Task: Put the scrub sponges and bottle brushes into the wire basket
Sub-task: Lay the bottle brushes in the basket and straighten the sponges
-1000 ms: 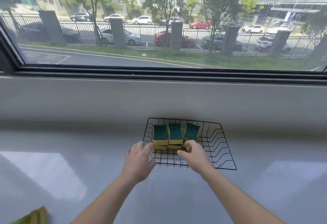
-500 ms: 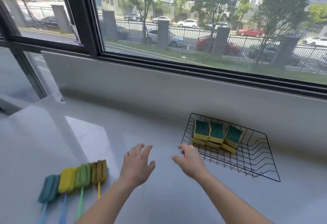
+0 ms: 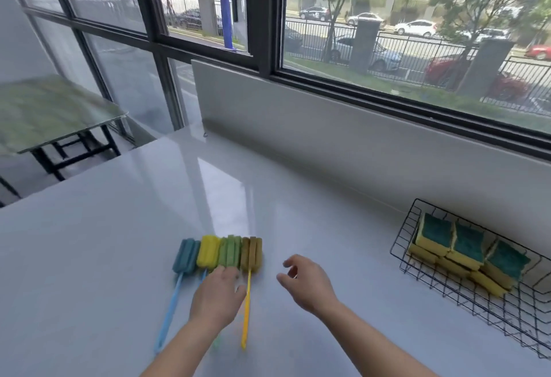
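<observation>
My left hand (image 3: 219, 297) lies palm-down over the handles of four bottle brushes (image 3: 217, 253) on the counter (image 3: 89, 257); grip unclear. My right hand (image 3: 307, 282) hovers loosely spread, empty. Scrub sponges (image 3: 465, 250) sit in the wire basket (image 3: 507, 311), far right.

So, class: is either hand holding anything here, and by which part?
Right hand holds nothing. Left hand lies over the bottle brushes' handles; a grip cannot be told.

Bottle brushes (image 3: 219, 253) lie side by side left on the counter (image 3: 119, 242); sponges (image 3: 465, 250) in the wire basket (image 3: 489, 314) right.
</observation>
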Tool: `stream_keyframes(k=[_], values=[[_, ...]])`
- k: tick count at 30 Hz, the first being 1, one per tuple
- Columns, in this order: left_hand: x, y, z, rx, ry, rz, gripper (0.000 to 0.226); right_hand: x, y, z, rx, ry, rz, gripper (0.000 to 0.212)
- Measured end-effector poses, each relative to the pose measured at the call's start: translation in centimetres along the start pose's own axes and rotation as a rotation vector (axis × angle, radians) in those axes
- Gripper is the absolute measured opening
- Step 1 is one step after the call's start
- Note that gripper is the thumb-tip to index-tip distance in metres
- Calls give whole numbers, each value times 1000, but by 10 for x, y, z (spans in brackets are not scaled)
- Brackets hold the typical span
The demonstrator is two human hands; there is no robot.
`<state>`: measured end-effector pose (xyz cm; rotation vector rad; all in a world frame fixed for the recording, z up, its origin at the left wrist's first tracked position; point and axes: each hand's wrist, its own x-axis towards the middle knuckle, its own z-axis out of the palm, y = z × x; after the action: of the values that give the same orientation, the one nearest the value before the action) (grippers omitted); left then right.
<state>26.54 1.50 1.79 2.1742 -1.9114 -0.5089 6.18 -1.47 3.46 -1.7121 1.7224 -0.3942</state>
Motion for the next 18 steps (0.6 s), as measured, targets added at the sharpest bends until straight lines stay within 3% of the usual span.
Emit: stream_keyframes(k=[7,18], values=[[5,-33,12,47,-51,-134,25,8,-27,63,-64,-127,88,35],[20,-32,31,-21,-128,-223,13,21,-31,98,-16,-139,296,18]])
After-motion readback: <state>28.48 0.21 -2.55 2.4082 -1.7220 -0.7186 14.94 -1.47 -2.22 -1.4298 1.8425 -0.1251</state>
